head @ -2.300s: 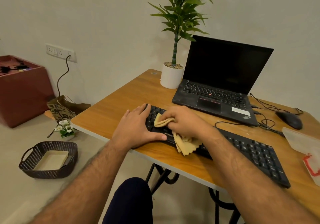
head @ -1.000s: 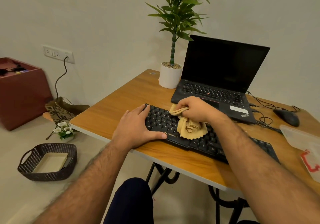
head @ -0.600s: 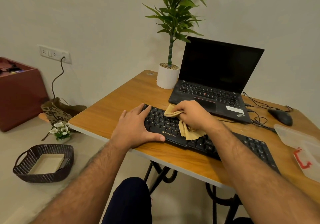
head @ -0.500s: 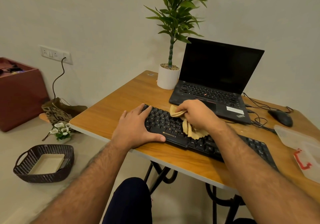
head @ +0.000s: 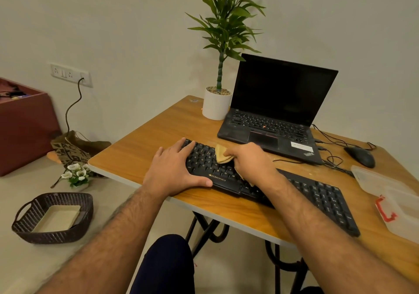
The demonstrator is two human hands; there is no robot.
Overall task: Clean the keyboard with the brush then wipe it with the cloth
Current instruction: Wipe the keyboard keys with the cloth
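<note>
A good chunk of the keyboard (head: 317, 194) is hidden under the two hands and the right forearm, so only the left keys and the right end really show; it sits diagonally on the table (head: 140, 157), just in front of the laptop (head: 278, 112). The cloth (head: 222, 156) is mostly swallowed by the right hand (head: 251, 162), which has it bunched up in curled fingers on top of the keys, with just a tan corner poking out on the left and a scrap below the wrist. The left hand (head: 174, 171) lies flat on the keyboard's left end, fingers straight, thumb along the front edge, holding nothing. I can't spot a brush anywhere in the view. On the right, a clear plastic box (head: 390, 191) with a red clip is cut off by the frame edge. Behind it sit a mouse (head: 359, 156) and some tangled cables that are hard to follow. A potted plant (head: 217, 105) stands at the back corner, top cropped off. The table is wood-look with black curly metal legs. On the floor there's a woven basket (head: 53, 217), small white flowers (head: 77, 173), a patterned bag, and a reddish box (head: 25, 125) partly out of frame. Wall's plain, with a socket strip.
</note>
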